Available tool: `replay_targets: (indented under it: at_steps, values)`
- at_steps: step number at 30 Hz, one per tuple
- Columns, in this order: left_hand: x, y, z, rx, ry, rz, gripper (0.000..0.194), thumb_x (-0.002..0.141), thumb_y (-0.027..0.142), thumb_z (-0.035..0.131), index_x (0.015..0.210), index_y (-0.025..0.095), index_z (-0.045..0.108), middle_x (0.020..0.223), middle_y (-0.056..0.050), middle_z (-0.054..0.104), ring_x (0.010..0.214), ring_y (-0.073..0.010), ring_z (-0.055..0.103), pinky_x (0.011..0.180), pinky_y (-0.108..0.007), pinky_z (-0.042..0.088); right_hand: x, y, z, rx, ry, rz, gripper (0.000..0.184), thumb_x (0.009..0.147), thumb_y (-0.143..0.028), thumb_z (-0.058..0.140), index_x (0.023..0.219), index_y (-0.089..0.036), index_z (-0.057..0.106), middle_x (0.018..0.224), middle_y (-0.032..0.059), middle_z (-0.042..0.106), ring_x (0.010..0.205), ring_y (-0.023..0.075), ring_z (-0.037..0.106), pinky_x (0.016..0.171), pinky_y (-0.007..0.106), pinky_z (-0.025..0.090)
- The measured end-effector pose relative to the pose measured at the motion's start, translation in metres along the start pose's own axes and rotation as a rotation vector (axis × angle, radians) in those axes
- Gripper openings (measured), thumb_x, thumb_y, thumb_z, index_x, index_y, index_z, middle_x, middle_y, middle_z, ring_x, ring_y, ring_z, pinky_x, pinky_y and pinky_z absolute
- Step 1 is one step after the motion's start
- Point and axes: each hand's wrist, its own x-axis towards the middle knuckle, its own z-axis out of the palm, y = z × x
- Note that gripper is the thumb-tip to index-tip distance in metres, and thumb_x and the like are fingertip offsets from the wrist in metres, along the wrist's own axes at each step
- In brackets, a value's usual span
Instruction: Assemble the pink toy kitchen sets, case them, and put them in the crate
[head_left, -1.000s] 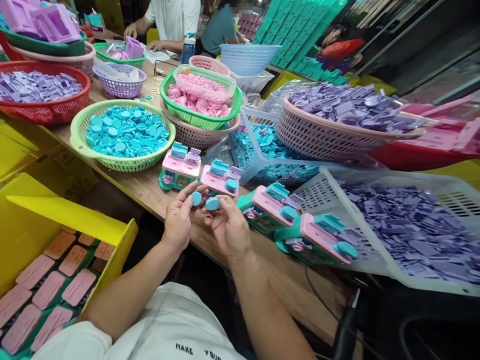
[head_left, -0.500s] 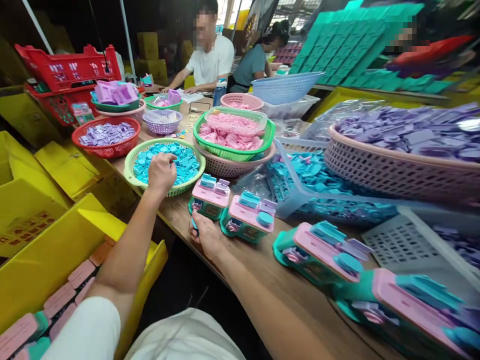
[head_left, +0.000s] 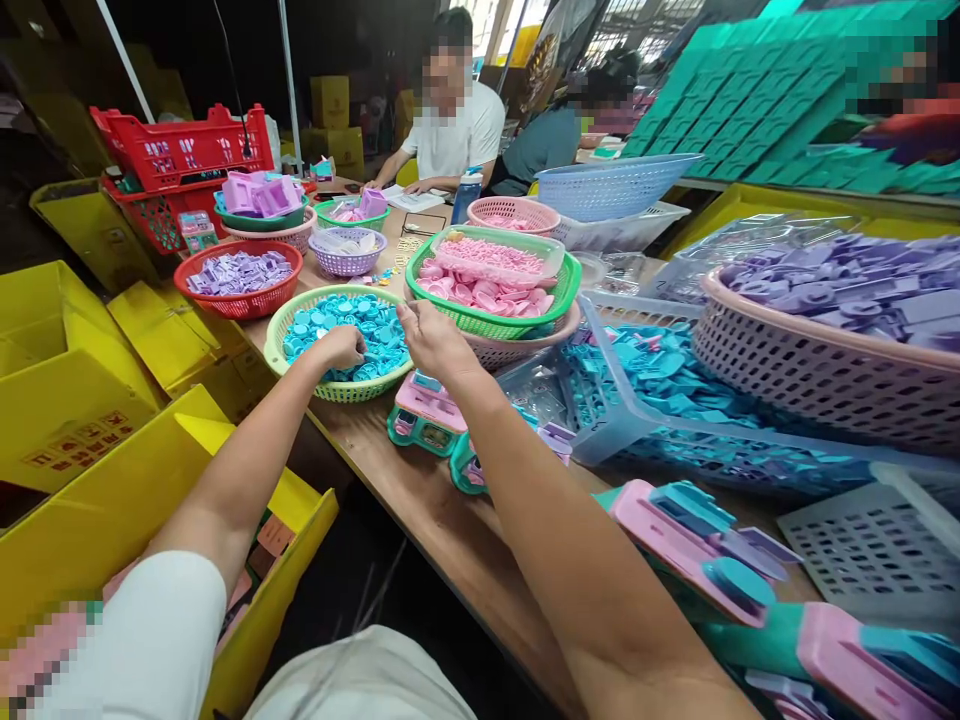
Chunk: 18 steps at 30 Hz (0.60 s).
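Both my hands reach into the light green basket [head_left: 300, 370] of turquoise round parts [head_left: 322, 325]. My left hand [head_left: 341, 347] is curled with its fingers down among the parts at the basket's near side. My right hand [head_left: 429, 335] hovers over the basket's right rim, fingers pinched together; what they hold is too small to make out. Under my right forearm stand pink-and-teal toy units [head_left: 424, 410], with more of the pink-and-teal toy units [head_left: 697, 545] along the table's near right.
A green basket of pink parts [head_left: 487, 285] sits right of my hands, a red basket of purple parts [head_left: 238, 275] behind. Blue and pink baskets [head_left: 817, 360] fill the right side. Yellow boxes [head_left: 90, 400] stand at left. Two people sit at the table's far end.
My right hand has left the toy unit at the table edge and moved up to the turquoise basket. My left hand stays in that basket, shifted slightly right.
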Motion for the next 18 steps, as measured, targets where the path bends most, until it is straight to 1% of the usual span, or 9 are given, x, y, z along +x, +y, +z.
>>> replay_targets:
  at_steps: [3,7,8,10,12,14,15,17,18]
  values:
    - [-0.001,-0.010,-0.001,-0.044,0.073,-0.013,0.010,0.073,0.021,0.074,0.082,0.018,0.076,0.085,-0.006,0.075,0.082,-0.0208,0.068,0.079,-0.027,0.052,0.000,0.004,-0.001,0.066,0.084,-0.071,0.040,0.094,-0.044,0.050,0.119,-0.017,0.063,0.108,0.0159,0.071,0.099,0.0301,0.064,0.091,0.043,0.047]
    - [-0.006,-0.016,-0.004,-0.213,0.283,-0.010,0.011,0.081,0.024,0.068,0.087,0.016,0.073,0.085,-0.007,0.073,0.079,-0.0191,0.065,0.078,-0.029,0.051,-0.029,0.014,-0.014,0.218,0.073,-0.119,0.034,0.088,-0.044,0.056,0.100,-0.015,0.070,0.093,0.0096,0.071,0.084,0.0211,0.063,0.083,0.034,0.048]
    - [-0.010,-0.011,-0.003,-0.307,0.344,0.037,0.012,0.081,0.024,0.067,0.089,0.015,0.072,0.083,-0.006,0.072,0.075,-0.0174,0.064,0.075,-0.028,0.051,-0.037,0.016,-0.019,0.276,0.055,-0.103,0.035,0.087,-0.046,0.057,0.095,-0.015,0.071,0.090,0.0083,0.071,0.081,0.0191,0.061,0.080,0.032,0.048]
    - [-0.022,0.007,0.003,-0.509,0.430,0.211,0.015,0.081,0.026,0.069,0.091,0.014,0.071,0.081,-0.004,0.071,0.070,-0.0145,0.062,0.070,-0.026,0.050,-0.050,0.020,-0.029,0.396,0.020,-0.027,0.041,0.085,-0.052,0.059,0.092,-0.015,0.071,0.082,0.0052,0.068,0.072,0.0155,0.058,0.071,0.029,0.047]
    - [-0.038,0.034,0.014,-0.621,0.446,0.424,0.018,0.081,0.029,0.070,0.093,0.015,0.069,0.083,-0.003,0.071,0.071,-0.0131,0.061,0.068,-0.024,0.049,-0.061,0.024,-0.038,0.491,-0.034,0.070,0.047,0.082,-0.059,0.060,0.094,-0.015,0.072,0.077,0.0029,0.066,0.064,0.0126,0.053,0.063,0.027,0.044]
    - [-0.052,0.056,0.024,-0.597,0.453,0.567,0.016,0.082,0.029,0.069,0.092,0.016,0.068,0.085,-0.003,0.070,0.074,-0.0130,0.062,0.070,-0.024,0.049,-0.070,0.029,-0.047,0.523,-0.069,0.124,0.050,0.080,-0.062,0.061,0.095,-0.016,0.073,0.078,0.0025,0.067,0.062,0.0114,0.052,0.061,0.026,0.044]
    - [-0.055,0.062,0.028,-0.544,0.470,0.594,0.013,0.083,0.027,0.068,0.092,0.017,0.068,0.086,-0.003,0.070,0.075,-0.0135,0.063,0.072,-0.024,0.050,-0.075,0.031,-0.052,0.510,-0.066,0.126,0.050,0.079,-0.062,0.062,0.094,-0.016,0.073,0.080,0.0029,0.068,0.064,0.0117,0.053,0.063,0.026,0.045]
    - [-0.052,0.062,0.028,-0.390,0.527,0.551,0.010,0.086,0.023,0.063,0.094,0.018,0.068,0.091,-0.005,0.070,0.083,-0.0159,0.064,0.081,-0.027,0.050,-0.083,0.037,-0.062,0.430,-0.014,0.106,0.046,0.079,-0.059,0.065,0.093,-0.016,0.074,0.083,0.0036,0.070,0.071,0.0138,0.058,0.070,0.028,0.047]
    - [-0.046,0.056,0.024,-0.302,0.557,0.479,0.012,0.088,0.021,0.060,0.097,0.018,0.068,0.096,-0.006,0.071,0.090,-0.0178,0.064,0.087,-0.030,0.050,-0.087,0.040,-0.066,0.379,0.021,0.093,0.044,0.079,-0.058,0.066,0.092,-0.017,0.074,0.084,0.0039,0.071,0.075,0.0150,0.060,0.073,0.029,0.048]
